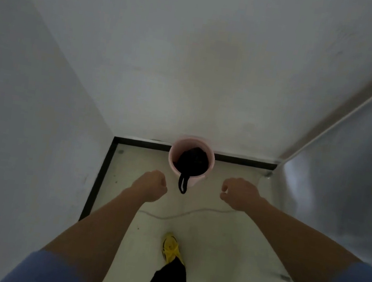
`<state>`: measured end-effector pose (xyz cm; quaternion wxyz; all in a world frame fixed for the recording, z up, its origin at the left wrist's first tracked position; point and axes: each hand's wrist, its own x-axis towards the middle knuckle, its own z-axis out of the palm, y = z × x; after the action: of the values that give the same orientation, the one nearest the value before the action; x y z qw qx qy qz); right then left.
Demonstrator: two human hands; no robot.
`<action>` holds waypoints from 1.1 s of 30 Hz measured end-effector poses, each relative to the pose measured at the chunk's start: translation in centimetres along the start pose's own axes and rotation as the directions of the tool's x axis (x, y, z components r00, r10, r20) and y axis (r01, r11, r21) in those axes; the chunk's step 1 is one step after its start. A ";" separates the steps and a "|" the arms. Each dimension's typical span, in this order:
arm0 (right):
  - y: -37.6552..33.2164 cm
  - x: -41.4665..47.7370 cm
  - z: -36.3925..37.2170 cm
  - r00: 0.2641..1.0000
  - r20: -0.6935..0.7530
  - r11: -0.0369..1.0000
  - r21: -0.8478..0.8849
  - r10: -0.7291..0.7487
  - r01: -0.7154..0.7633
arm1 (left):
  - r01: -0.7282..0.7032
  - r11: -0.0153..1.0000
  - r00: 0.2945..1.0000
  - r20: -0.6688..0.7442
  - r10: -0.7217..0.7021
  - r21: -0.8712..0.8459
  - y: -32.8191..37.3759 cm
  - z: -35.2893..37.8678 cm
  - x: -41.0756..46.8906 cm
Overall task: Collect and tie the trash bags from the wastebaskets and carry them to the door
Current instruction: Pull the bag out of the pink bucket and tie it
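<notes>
Two white walls close off a narrow dead end: the left wall [31, 95] runs down one side and the end wall [203, 59] faces the person. A dull metal panel [357, 153] lines the right side. Between them lies a pale floor [225, 242], edged with a black baseboard strip [244, 161] along the end wall and the left wall.

A pink wastebasket [170, 160] stands upright on the floor against the middle of the end wall. A black trash bag [192, 162] sits bunched inside it, below the rim. One loop of the bag [183, 184] hangs out over the near edge and down the front of the basket.

A thin white cable [182, 213] trails across the floor between the person and the basket, under both forearms. Nearer the camera, a yellow shoe [171, 247] points towards the basket, with a black trouser leg [167, 281] above it.

Both arms reach forward and down, bare from the blue sleeves [47, 269] to the wrists. The left hand [151, 183] hovers just left of the hanging loop, with its fingers curled tight into a fist around nothing. The right hand [239, 193] hovers to the right of the basket. Its fingers are loosely bent with a gap between thumb and fingertips, and it holds nothing. Neither hand touches the bag or the basket.
</notes>
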<state>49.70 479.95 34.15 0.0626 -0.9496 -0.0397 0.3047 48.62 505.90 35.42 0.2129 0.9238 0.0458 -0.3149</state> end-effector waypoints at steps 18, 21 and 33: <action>-0.8 35.6 16.2 0.994 0.070 0.996 -0.018 -0.081 0.082 | 0.213 0.951 0.964 0.207 -0.167 -0.223 -11.7 17.6 31.4; -0.7 41.5 20.0 0.989 0.048 0.987 -0.070 -0.142 0.145 | 0.226 0.950 0.959 0.222 -0.178 -0.216 -14.4 22.2 35.6; -0.6 55.1 30.8 0.982 0.036 0.900 -0.395 -0.183 0.183 | 0.281 0.941 0.944 0.231 -0.235 -0.191 -21.6 32.8 45.8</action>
<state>76.42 489.75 -22.21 -0.1024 -0.9348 -0.1895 0.2824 61.94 509.36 -23.33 0.2747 0.8428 0.1793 -0.4267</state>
